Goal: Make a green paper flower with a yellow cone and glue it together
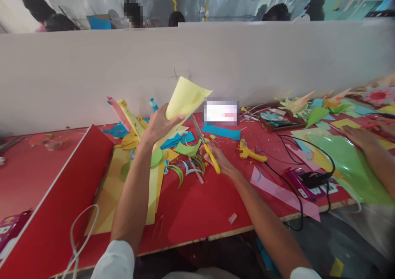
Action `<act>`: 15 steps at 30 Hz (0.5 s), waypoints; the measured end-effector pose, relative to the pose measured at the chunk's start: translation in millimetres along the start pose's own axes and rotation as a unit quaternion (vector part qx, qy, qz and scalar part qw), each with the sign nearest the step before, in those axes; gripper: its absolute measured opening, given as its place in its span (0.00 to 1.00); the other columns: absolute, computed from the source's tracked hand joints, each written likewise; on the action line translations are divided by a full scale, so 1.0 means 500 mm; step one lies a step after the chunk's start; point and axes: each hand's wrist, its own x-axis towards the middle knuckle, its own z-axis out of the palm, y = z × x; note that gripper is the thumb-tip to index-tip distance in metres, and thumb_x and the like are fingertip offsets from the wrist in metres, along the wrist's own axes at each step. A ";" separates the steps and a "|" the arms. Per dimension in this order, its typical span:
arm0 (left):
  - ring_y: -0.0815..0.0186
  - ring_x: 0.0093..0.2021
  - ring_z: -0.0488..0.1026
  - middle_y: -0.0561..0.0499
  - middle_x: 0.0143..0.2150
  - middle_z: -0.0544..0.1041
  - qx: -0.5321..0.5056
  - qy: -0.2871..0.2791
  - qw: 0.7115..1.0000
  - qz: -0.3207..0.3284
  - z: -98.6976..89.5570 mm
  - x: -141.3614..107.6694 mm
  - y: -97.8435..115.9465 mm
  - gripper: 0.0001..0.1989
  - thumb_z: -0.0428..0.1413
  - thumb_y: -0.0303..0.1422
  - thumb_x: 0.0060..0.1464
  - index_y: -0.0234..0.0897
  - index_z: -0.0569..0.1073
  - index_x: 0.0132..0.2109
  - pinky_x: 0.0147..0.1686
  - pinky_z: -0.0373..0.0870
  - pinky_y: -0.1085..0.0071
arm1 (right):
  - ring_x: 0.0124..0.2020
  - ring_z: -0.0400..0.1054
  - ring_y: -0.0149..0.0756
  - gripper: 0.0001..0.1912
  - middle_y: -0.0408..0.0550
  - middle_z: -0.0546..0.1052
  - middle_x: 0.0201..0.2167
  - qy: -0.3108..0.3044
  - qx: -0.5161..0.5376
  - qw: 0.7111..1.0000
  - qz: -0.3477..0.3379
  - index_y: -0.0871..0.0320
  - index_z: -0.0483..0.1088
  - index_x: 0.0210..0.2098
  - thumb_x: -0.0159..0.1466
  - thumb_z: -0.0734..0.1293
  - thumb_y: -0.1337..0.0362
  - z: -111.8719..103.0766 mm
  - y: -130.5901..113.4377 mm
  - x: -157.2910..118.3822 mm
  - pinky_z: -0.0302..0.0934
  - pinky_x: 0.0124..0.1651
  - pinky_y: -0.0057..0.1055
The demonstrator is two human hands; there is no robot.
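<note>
My left hand (pixel 159 124) holds up a pale yellow sheet of paper (pixel 186 98) above the red table (pixel 197 205), the sheet curling upward. My right hand (pixel 217 159) grips yellow-handled scissors (pixel 205 145) whose blades point up toward the lower edge of the sheet. Below both hands lie many cut paper scraps (pixel 182 155) in yellow, green and blue.
A yellow glue gun (pixel 251 152) lies right of my right hand, with black cables (pixel 305 176) and a pink paper strip (pixel 284 192). Another person's hand (pixel 359 136) rests on green paper (pixel 352 163) at the right. A white partition (pixel 197 65) stands behind.
</note>
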 end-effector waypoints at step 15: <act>0.54 0.44 0.80 0.44 0.47 0.85 0.123 -0.138 0.981 -0.062 -0.052 -0.005 0.034 0.34 0.66 0.55 0.54 0.38 0.79 0.60 0.42 0.74 0.62 | 0.27 0.70 0.36 0.18 0.42 0.76 0.26 0.006 -0.076 0.996 0.042 0.54 0.69 0.34 0.60 0.73 0.47 -0.018 0.018 0.004 0.60 0.29 0.29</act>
